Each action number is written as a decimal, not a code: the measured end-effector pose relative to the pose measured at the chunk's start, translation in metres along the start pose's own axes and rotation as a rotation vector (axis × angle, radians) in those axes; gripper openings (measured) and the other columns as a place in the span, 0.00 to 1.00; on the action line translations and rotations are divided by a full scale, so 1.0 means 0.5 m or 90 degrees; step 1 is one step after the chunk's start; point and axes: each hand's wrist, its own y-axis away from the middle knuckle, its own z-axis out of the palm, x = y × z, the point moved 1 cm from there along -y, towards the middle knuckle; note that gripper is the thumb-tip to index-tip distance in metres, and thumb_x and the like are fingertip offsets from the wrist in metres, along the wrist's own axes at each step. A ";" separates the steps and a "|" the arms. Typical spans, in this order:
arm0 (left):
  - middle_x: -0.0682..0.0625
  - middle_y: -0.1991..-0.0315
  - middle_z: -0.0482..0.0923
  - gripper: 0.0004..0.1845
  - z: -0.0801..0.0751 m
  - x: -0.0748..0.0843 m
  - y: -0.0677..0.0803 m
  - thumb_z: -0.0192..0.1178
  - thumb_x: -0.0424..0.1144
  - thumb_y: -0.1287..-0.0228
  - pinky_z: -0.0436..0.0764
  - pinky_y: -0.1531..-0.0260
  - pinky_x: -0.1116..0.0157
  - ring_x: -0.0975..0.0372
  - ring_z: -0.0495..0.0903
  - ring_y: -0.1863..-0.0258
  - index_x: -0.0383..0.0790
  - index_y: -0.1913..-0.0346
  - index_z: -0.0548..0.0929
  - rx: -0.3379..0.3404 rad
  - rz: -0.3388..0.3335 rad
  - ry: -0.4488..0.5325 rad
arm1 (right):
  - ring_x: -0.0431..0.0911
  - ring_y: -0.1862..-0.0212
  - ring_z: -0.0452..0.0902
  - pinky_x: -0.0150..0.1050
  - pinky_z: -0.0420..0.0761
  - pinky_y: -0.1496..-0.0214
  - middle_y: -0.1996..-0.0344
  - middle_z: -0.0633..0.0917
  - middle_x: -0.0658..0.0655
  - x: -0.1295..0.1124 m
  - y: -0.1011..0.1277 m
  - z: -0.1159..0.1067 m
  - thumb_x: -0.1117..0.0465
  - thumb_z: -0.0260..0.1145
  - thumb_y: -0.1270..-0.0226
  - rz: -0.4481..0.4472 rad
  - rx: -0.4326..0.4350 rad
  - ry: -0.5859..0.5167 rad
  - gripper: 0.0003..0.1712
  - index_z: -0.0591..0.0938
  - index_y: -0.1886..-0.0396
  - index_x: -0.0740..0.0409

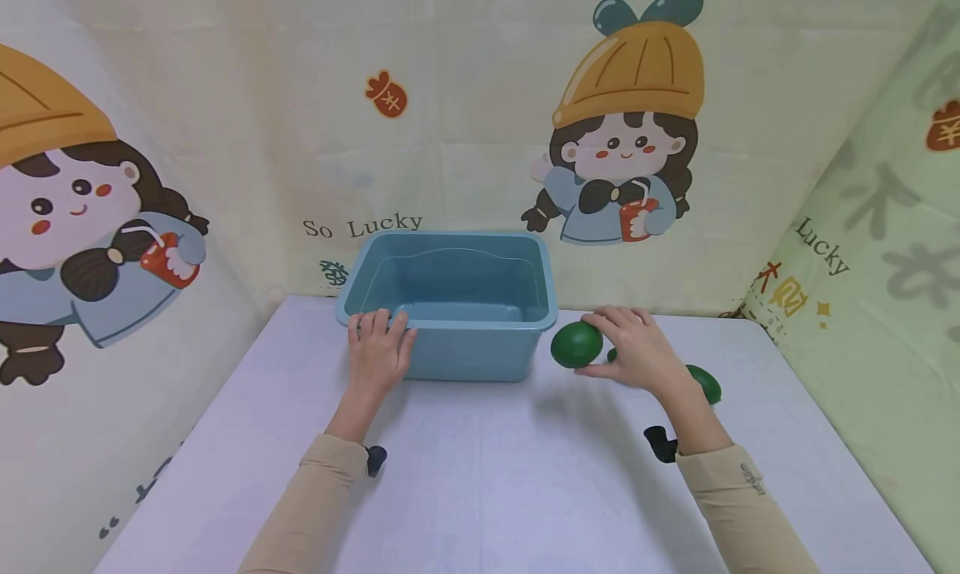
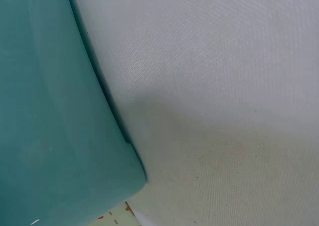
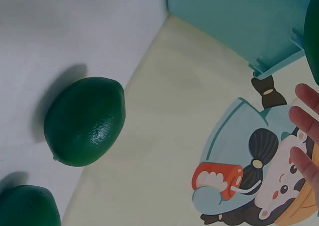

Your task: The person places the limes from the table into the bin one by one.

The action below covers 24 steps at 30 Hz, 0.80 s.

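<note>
A blue plastic tub (image 1: 450, 262) stands empty at the back of the white table. My left hand (image 1: 377, 336) lies against its front left wall, fingers fairly straight with their tips on the rim. The left wrist view shows only the tub wall (image 2: 50, 126) and table. My right hand (image 1: 633, 349) grips a round green lime (image 1: 574, 345) just right of the tub, fingers over the top and thumb below. Its edge shows in the right wrist view as the held lime (image 3: 314, 42) beside my fingers (image 3: 306, 116).
Two more green limes lie on the table behind my right hand: one lime (image 1: 706, 383) (image 3: 84, 121) by my wrist, and another lime (image 1: 611, 355) (image 3: 27, 206) mostly hidden. A cartoon-print cloth backdrop (image 1: 480, 124) walls the back and both sides.
</note>
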 end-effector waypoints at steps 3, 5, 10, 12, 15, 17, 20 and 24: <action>0.41 0.62 0.65 0.23 0.000 0.000 -0.001 0.32 0.54 0.28 0.56 0.52 0.48 0.49 0.62 0.62 0.39 0.59 0.72 0.001 0.000 0.001 | 0.55 0.46 0.69 0.57 0.62 0.43 0.50 0.77 0.60 -0.001 -0.004 -0.005 0.36 0.73 0.64 -0.003 0.004 -0.002 0.45 0.76 0.47 0.57; 0.41 0.62 0.64 0.23 0.000 0.000 -0.002 0.32 0.54 0.28 0.56 0.52 0.48 0.48 0.62 0.62 0.39 0.59 0.72 0.001 0.000 0.000 | 0.54 0.46 0.69 0.57 0.62 0.43 0.50 0.77 0.59 -0.001 -0.006 -0.008 0.36 0.73 0.64 -0.005 0.005 -0.001 0.45 0.76 0.47 0.57; 0.41 0.62 0.64 0.23 -0.001 0.000 -0.003 0.31 0.54 0.28 0.56 0.52 0.48 0.48 0.61 0.61 0.39 0.59 0.71 -0.004 -0.002 -0.002 | 0.54 0.46 0.69 0.57 0.62 0.43 0.51 0.77 0.59 -0.001 -0.010 -0.015 0.36 0.74 0.65 -0.007 0.009 0.000 0.46 0.75 0.46 0.56; 0.41 0.62 0.64 0.23 -0.002 0.000 -0.003 0.31 0.54 0.28 0.56 0.52 0.48 0.48 0.61 0.61 0.40 0.59 0.71 -0.007 -0.003 -0.002 | 0.54 0.46 0.69 0.57 0.62 0.43 0.51 0.77 0.59 -0.001 -0.012 -0.018 0.35 0.73 0.65 -0.006 0.010 0.000 0.46 0.75 0.46 0.56; 0.41 0.62 0.64 0.24 -0.003 -0.001 -0.004 0.31 0.54 0.28 0.56 0.52 0.48 0.48 0.61 0.61 0.40 0.59 0.71 -0.013 -0.006 -0.001 | 0.54 0.46 0.69 0.57 0.62 0.43 0.51 0.77 0.59 -0.001 -0.015 -0.022 0.35 0.73 0.65 -0.003 0.011 -0.002 0.46 0.76 0.47 0.56; 0.41 0.62 0.64 0.24 -0.004 -0.001 -0.005 0.31 0.54 0.28 0.56 0.52 0.48 0.48 0.61 0.61 0.40 0.59 0.71 -0.016 -0.007 0.000 | 0.54 0.46 0.69 0.57 0.62 0.43 0.51 0.77 0.59 -0.002 -0.018 -0.026 0.35 0.73 0.65 0.000 0.012 -0.003 0.46 0.76 0.47 0.56; 0.41 0.62 0.64 0.24 -0.005 -0.001 -0.006 0.31 0.54 0.28 0.56 0.52 0.47 0.48 0.62 0.61 0.39 0.59 0.71 -0.019 -0.007 0.000 | 0.54 0.46 0.69 0.57 0.62 0.44 0.51 0.77 0.59 -0.003 -0.023 -0.030 0.36 0.74 0.66 0.001 0.014 -0.002 0.45 0.76 0.48 0.56; 0.41 0.62 0.64 0.23 -0.005 -0.001 -0.007 0.31 0.54 0.28 0.56 0.52 0.47 0.48 0.62 0.62 0.39 0.59 0.71 -0.018 -0.006 0.000 | 0.55 0.46 0.68 0.58 0.62 0.44 0.51 0.77 0.59 -0.003 -0.028 -0.033 0.36 0.74 0.66 0.001 0.015 0.002 0.45 0.76 0.48 0.56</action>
